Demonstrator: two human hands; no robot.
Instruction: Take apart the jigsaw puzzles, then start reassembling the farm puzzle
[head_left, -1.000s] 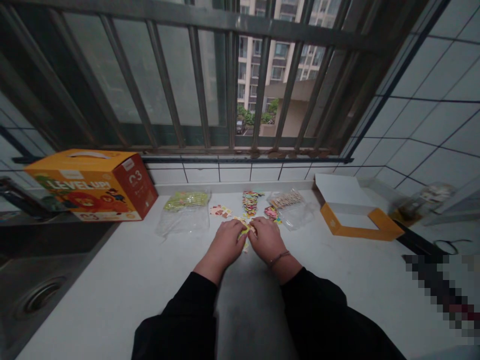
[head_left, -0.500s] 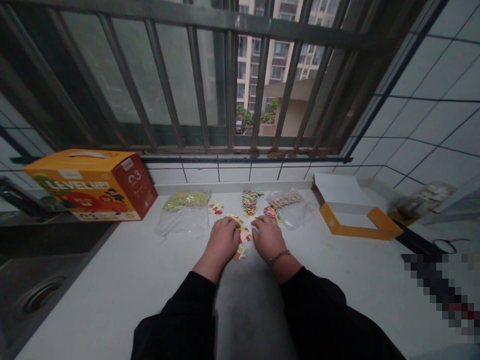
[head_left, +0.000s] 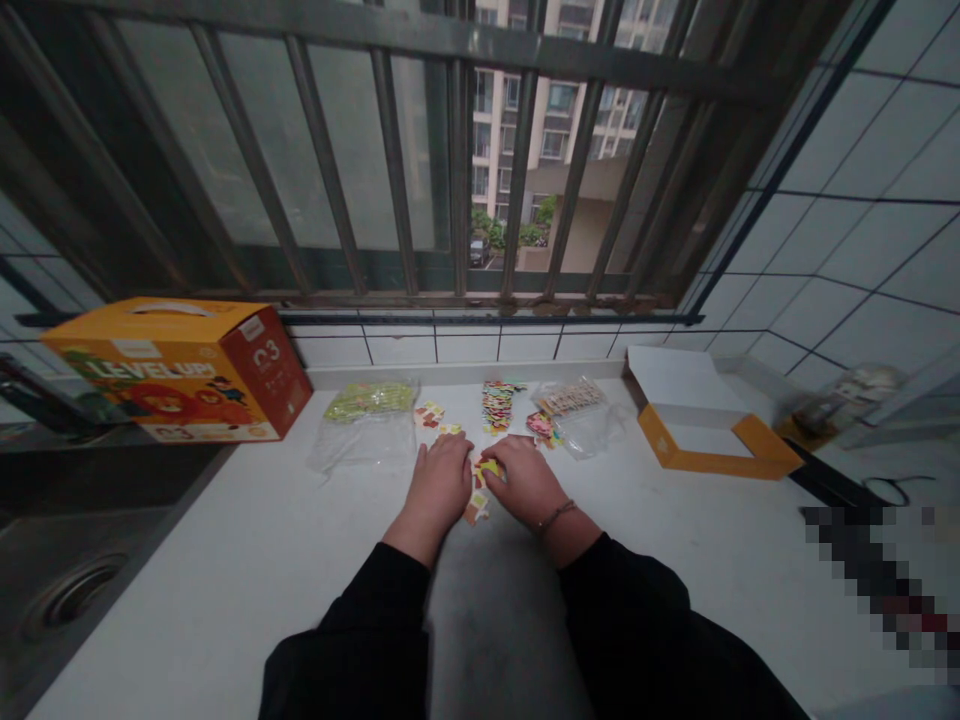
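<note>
My right hand [head_left: 526,482], with a bracelet at the wrist, pinches a yellow jigsaw puzzle piece [head_left: 490,467] between thumb and fingers. Opposite it, my left hand [head_left: 442,482] lies low over the counter, its fingers stretched forward beside the pieces and partly hiding them. Between the hands, close to the wrists, lies a green and brown puzzle piece [head_left: 476,507]. Beyond the left fingertips are a yellow and white piece [head_left: 451,429] and a red and cream group of pieces [head_left: 430,414]. A stack of puzzle pieces [head_left: 497,405] stands farther back.
Plastic bags of pieces lie left [head_left: 367,415] and right [head_left: 574,405], with a pink loose pile [head_left: 541,428] by the right one. An orange carton [head_left: 180,370] stands at left beside the sink [head_left: 82,590]. An open orange-white box [head_left: 709,455] sits at right.
My right hand has shifted left, now with a yellow piece at its fingertips. My left hand has moved slightly left, and a yellow and white piece shows beyond its fingers.
</note>
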